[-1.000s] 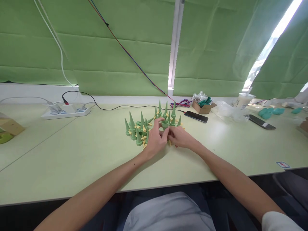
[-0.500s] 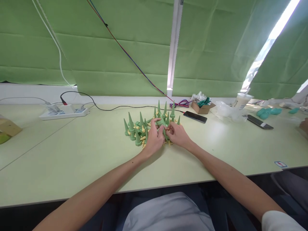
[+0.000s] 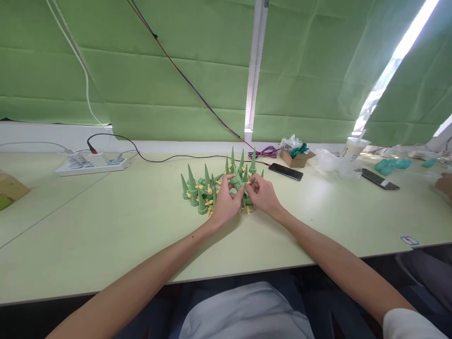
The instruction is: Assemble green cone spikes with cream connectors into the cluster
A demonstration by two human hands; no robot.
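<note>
My left hand (image 3: 228, 201) is closed around a light green plastic piece (image 3: 238, 180), tilted and partly covered by the fingers. Against its near right side, the fingertips of my right hand (image 3: 264, 195) are pinched together; whatever they grip is hidden. Around both hands stands a cluster of pointed green plastic cones (image 3: 191, 181), most of them upright on the table. Small pale yellow pieces (image 3: 209, 189), too small to make out well, sit among the cones and at their feet. Other green parts lie partly behind my left hand.
A black phone (image 3: 286, 171) lies behind my right hand, near a small cardboard box (image 3: 296, 159). Farther right are a plastic bag (image 3: 326, 162), a cup (image 3: 354, 148) and another phone (image 3: 380, 179). A power strip (image 3: 92, 166) stands back left. Another person's hand (image 3: 445, 183) shows at the right edge.
My right hand's fingertips have shifted slightly up and in toward my left thumb. The green piece has turned a little in my left hand.
</note>
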